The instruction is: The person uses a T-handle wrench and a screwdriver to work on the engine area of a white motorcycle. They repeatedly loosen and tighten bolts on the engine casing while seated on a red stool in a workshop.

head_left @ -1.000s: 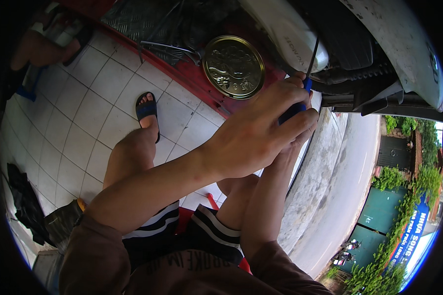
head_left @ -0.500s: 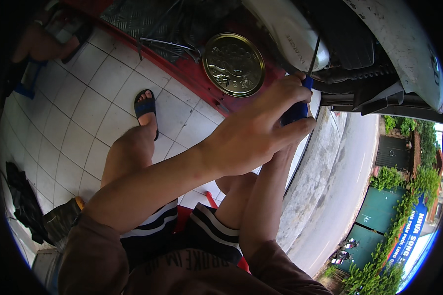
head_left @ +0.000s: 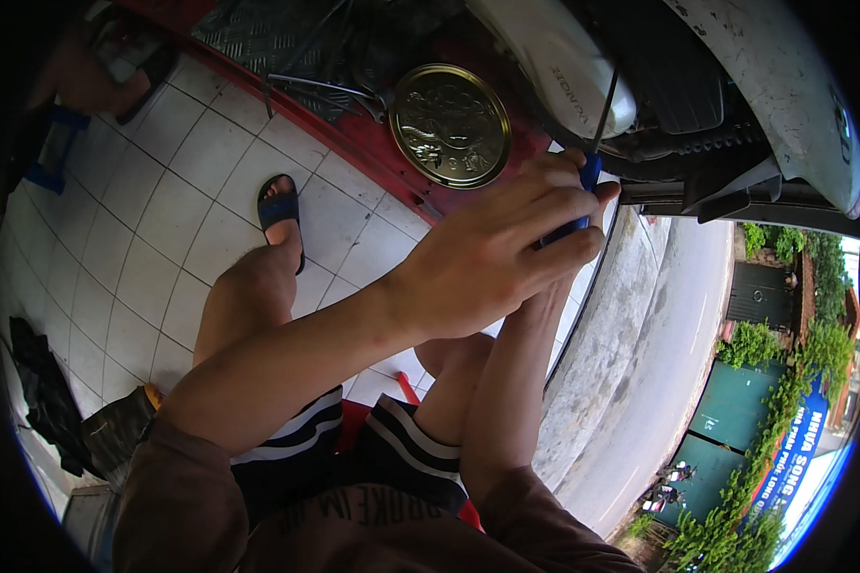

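My left hand (head_left: 516,239) reaches across to the right, its fingers wrapped round the blue handle of a screwdriver (head_left: 591,172). The thin shaft points up and slightly right, across the rounded light-coloured cover (head_left: 578,81) of a motorbike. Where the tip ends against the dark parts is hard to make out. My right forearm (head_left: 516,382) rises from the lower right and passes behind the left hand. The right hand is mostly hidden there, so its grip does not show. A round gold embossed tin lid (head_left: 450,125) lies left of the screwdriver.
The lid rests on a red platform (head_left: 354,148) with wrenches (head_left: 320,86) beside it. A dark spring (head_left: 707,141) and a pale body panel (head_left: 779,86) are at upper right. A road (head_left: 640,382) runs along the right. Another person's leg (head_left: 96,86) shows at upper left.
The left hand has shifted slightly left and turned round the handle, and its fingers now cover more of it. The screwdriver's shaft has moved slightly left.
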A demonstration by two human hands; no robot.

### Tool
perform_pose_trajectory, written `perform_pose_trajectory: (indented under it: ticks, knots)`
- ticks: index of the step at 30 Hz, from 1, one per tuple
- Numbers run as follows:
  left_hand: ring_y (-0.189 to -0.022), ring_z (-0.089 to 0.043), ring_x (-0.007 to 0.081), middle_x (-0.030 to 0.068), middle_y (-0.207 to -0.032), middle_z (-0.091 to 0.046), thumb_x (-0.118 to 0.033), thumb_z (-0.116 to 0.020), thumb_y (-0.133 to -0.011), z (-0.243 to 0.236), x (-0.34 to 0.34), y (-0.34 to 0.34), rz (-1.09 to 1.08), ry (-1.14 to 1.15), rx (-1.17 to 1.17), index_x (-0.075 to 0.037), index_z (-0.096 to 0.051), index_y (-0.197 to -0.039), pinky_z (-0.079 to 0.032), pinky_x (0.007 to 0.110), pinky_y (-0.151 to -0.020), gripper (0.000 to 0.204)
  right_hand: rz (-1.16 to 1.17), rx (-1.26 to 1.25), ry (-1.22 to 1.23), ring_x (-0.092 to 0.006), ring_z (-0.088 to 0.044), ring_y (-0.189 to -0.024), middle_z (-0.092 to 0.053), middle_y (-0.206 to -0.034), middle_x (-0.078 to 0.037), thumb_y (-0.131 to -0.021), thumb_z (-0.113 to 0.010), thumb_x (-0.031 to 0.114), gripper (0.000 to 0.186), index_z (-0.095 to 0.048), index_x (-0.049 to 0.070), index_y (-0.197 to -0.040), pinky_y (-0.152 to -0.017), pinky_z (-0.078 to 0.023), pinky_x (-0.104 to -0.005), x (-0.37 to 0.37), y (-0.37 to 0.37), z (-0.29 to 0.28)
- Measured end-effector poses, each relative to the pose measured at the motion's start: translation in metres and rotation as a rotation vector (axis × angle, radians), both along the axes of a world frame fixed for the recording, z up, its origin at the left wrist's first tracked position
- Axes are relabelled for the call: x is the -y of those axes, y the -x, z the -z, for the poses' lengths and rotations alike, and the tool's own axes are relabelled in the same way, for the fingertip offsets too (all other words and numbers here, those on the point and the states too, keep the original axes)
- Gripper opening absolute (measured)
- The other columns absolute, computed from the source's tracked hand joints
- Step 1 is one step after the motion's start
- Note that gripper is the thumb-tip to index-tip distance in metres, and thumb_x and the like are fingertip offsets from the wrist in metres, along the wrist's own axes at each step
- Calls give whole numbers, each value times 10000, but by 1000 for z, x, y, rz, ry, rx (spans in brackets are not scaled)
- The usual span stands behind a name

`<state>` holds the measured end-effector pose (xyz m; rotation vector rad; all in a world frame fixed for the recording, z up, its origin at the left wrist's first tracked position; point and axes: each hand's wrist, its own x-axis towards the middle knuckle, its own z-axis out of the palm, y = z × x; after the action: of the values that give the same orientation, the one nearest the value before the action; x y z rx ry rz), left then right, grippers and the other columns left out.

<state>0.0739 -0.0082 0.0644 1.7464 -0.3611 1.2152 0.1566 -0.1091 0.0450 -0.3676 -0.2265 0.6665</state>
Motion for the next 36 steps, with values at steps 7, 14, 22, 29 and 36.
perform_pose_trajectory:
  ticks: [7, 14, 22, 29, 36]
  knots:
    - [-834, -578, 220, 71, -1005, -574, 49, -740, -579, 1, -9, 2, -27, 54, -85, -67, -641, -938, -500, 324, -654, 390, -79, -88, -234, -120, -514, -863, -543, -920, -24, -918, -614, 303, 414, -473, 47, -1211, -809, -458, -276, -6, 2, -8]
    - [-847, -602, 188, 50, -1054, -574, -11, -701, -676, 3, -10, 5, 72, -41, -124, -152, -678, -1039, -525, 288, -623, 390, 1, 231, 188, -138, -556, -868, -559, -984, -37, -930, -538, 466, 490, -489, 68, -1212, -674, -481, -260, 10, -6, -9]
    - [-886, -610, 199, 59, -1040, -574, -9, -748, -644, 4, 0, 1, 0, 111, -110, -141, -682, -1050, -536, 287, -637, 433, -25, 31, -34, -136, -503, -917, -506, -991, -24, -936, -577, 265, 391, -422, 67, -1237, -840, -458, -290, -1, 5, -16]
    - [-878, -604, 205, 74, -989, -579, -83, -771, -653, 5, -12, 0, 31, -63, 19, -96, -701, -969, -536, 307, -647, 324, 116, 208, 340, -154, -505, -939, -518, -1000, -56, -913, -607, 362, 492, -435, 49, -1252, -816, -480, -287, 7, 1, -18]
    - [-838, -617, 186, 65, -941, -589, -105, -807, -627, 2, -8, -1, -62, 9, 10, -80, -706, -956, -546, 303, -662, 345, 4, -43, -75, -161, -510, -938, -508, -1024, -64, -885, -639, 129, 446, -419, 17, -1257, -868, -459, -287, -2, 5, -13]
